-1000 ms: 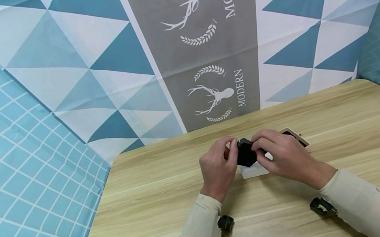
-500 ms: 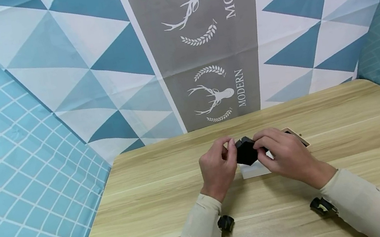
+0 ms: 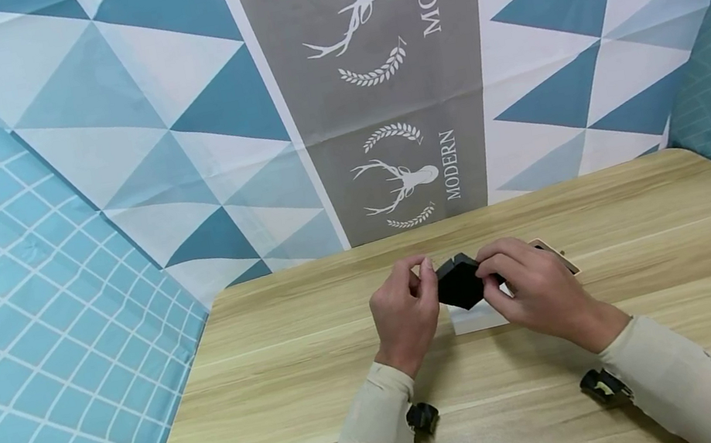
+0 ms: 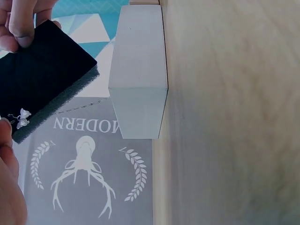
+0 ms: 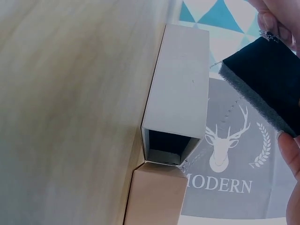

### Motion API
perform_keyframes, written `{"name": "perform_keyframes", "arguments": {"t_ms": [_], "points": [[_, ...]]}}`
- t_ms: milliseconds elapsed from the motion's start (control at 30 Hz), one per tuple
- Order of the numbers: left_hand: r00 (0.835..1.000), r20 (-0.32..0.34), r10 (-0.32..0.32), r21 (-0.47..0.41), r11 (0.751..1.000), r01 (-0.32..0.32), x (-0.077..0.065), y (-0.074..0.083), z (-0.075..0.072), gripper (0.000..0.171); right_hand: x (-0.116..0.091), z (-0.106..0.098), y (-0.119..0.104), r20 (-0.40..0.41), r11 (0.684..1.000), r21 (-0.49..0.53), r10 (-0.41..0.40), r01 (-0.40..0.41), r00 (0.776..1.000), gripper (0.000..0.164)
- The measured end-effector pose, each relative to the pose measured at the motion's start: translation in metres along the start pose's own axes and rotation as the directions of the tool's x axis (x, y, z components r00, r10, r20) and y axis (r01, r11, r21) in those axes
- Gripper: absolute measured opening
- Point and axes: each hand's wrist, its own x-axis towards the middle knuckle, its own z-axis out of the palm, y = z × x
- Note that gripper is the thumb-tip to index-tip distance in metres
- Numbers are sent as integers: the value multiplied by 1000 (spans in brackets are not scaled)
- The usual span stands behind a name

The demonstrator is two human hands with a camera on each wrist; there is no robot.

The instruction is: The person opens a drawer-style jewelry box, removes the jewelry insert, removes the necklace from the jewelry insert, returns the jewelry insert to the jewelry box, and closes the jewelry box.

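Above the table, both hands are at a black foam pad [image 3: 461, 286] with a fuzzy grey side. My right hand [image 3: 533, 294] pinches its right part between thumb and fingers. At the opposite edge, my left hand [image 3: 406, 311] pinches a necklace by its silvery butterfly pendant [image 4: 21, 118]; the exact grip is partly hidden. A thin chain [image 4: 82, 104] trails from the pad in the left wrist view. Below stands a white box sleeve [image 5: 180, 77], its near end open in the right wrist view.
A pinkish box tray [image 5: 157, 194] lies against the sleeve's open end; the head view shows its dark inside [image 3: 555, 255] behind my right hand. The wooden table [image 3: 285, 390] ends at a patterned backdrop [image 3: 399, 104].
The left hand has drawn slightly left from the pad, so more of the pad's left side shows. The right hand has shifted a little up and right. Box and tray stay put.
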Motion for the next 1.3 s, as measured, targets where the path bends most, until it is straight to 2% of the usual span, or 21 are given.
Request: {"name": "perform_keyframes", "arguments": {"t_ms": [167, 433, 733, 1000, 1300], "points": [[999, -3, -38, 6, 999, 38, -1, 0, 0, 7, 0, 0, 0, -5, 1000, -5, -4, 4, 1000, 19], [999, -3, -36, -4, 999, 36, 0, 0, 0, 5, -1, 0, 1, -15, 1000, -8, 3, -4, 1000, 18], [999, -36, 26, -31, 999, -27, 0, -1, 1, 6, -1, 0, 3, -39, 999, -10, 36, -37, 999, 18], [998, -37, 41, -32, 999, -42, -1, -3, 1, 6, 0, -1, 3, -44, 999, -16, 51, -52, 998, 18], [995, -69, 72, -70, 995, -77, 0, -3, 1, 10, -1, -1, 4, -70, 998, -9, 65, -65, 995, 19]]}}
